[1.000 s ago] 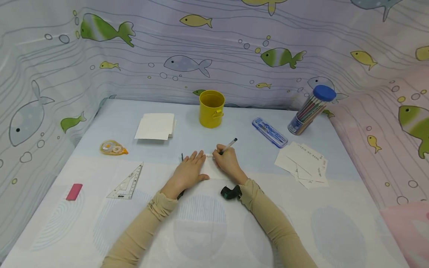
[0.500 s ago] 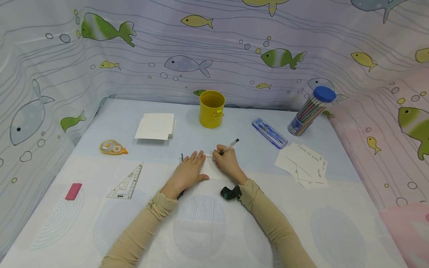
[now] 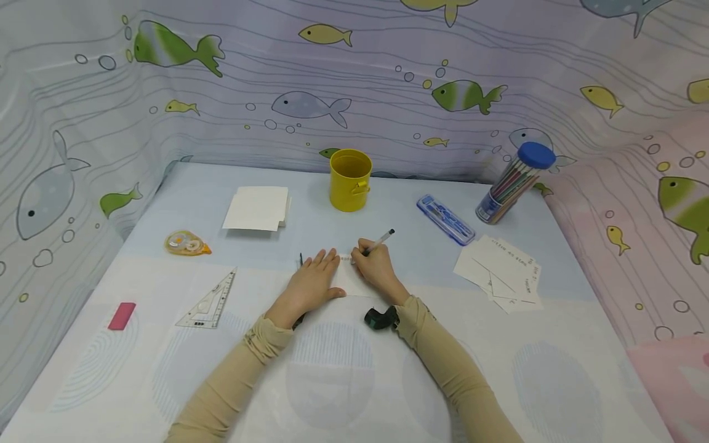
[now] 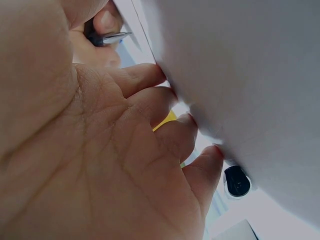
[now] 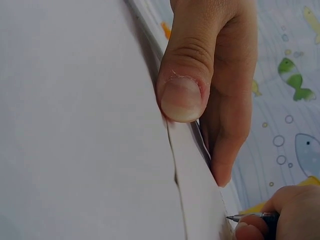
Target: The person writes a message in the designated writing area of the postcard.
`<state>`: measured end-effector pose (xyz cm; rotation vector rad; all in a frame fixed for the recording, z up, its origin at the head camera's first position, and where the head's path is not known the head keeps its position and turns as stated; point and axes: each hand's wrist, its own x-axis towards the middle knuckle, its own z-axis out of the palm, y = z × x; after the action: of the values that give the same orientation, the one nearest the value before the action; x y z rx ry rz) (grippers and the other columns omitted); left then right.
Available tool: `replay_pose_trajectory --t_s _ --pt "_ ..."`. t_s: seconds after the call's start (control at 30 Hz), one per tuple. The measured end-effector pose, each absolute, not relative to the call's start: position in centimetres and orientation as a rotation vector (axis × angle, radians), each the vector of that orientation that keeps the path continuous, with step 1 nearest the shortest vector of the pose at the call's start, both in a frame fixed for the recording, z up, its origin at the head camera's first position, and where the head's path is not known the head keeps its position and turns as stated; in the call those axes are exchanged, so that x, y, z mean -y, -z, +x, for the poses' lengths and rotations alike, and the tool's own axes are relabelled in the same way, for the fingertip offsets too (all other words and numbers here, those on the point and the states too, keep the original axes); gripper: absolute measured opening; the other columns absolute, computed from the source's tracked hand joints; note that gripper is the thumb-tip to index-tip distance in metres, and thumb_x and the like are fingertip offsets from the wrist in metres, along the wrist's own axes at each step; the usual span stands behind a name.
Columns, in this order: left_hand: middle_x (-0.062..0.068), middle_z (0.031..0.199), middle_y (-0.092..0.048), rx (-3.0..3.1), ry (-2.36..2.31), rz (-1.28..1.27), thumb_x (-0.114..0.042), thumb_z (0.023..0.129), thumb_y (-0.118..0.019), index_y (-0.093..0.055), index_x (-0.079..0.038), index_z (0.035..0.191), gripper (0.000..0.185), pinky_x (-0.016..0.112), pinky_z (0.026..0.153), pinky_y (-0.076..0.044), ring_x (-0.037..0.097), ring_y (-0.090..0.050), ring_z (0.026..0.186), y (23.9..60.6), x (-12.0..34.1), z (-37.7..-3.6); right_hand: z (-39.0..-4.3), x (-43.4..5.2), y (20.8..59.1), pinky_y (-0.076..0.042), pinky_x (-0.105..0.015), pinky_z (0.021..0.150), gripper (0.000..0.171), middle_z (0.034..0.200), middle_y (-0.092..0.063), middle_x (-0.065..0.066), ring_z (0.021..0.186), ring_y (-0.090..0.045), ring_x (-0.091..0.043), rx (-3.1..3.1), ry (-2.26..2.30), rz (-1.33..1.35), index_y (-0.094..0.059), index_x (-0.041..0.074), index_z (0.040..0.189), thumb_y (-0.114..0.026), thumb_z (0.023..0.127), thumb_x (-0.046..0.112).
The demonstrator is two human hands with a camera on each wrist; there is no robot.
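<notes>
A small white paper card (image 3: pixel 352 284) lies on the table between the hands, with a short line of writing along its top. The left hand (image 3: pixel 311 286) rests palm down on the card's left part, its fingers stretched out; its palm (image 4: pixel 105 150) fills much of the left wrist view. In the right hand (image 3: pixel 376 269) a pen (image 3: pixel 383 237) with a black end is pinched, its tip (image 5: pixel 233 218) at the card in the right wrist view. Beside the left fingers stands out a thin black item (image 3: pixel 301 259), partly hidden; a rounded black end (image 4: pixel 237 181) shows close to those fingers.
Written cards (image 3: pixel 506 267) overlap at the right, below a blue case (image 3: pixel 445 219) and a pencil jar (image 3: pixel 512 184). A yellow bucket (image 3: pixel 350 184) and blank cards (image 3: pixel 256 209) stand behind. Leftward lie a correction tape (image 3: pixel 186 243), a set square (image 3: pixel 213 301) and a pink eraser (image 3: pixel 122 316).
The pen's top has shifted very slightly rightward as the right hand keeps its grip. The left hand stays in place on the card.
</notes>
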<state>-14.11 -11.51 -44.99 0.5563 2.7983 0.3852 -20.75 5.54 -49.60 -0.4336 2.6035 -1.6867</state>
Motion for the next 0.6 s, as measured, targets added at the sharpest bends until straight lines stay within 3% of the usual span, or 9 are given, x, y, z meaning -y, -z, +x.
replay_pose_trajectory --t_s 0.6 --pt "0.019 0.16 -0.021 -2.793 -0.392 0.554 -0.043 0.093 -0.06 -0.028 0.003 0.15 0.08 0.055 0.119 -0.021 0.038 -0.018 0.149 45.05 11.52 -14.16 -20.75 -5.52 49.6 -0.02 -0.018 0.035 0.037 0.041 -0.039 0.007 0.034 -0.034 -0.003 -2.623 1.671 -0.442 -0.035 0.014 0.056 -0.051 0.088 0.005"
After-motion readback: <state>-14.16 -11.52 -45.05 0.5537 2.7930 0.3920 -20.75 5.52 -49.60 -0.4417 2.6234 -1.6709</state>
